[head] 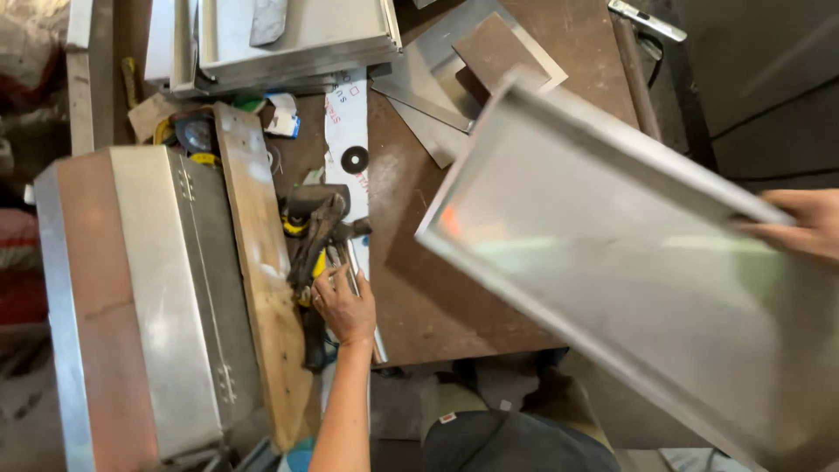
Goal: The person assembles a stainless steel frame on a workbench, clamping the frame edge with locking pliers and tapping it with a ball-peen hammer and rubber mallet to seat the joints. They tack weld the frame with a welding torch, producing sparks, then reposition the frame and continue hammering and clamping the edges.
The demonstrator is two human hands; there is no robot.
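Left grip [343,306] on pliers [316,240] — plank [262,262] just beside.

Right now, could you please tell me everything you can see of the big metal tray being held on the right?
The sheet-metal tray is a large, shallow rectangle of dull silver metal with a low folded rim on all visible sides and a flat, faintly reflective bottom. It is lifted and tilted above the brown workbench, turned diagonally, its near corner running out of view. The right hand has its grip on the far right rim. The left hand is apart from it, resting on tools.
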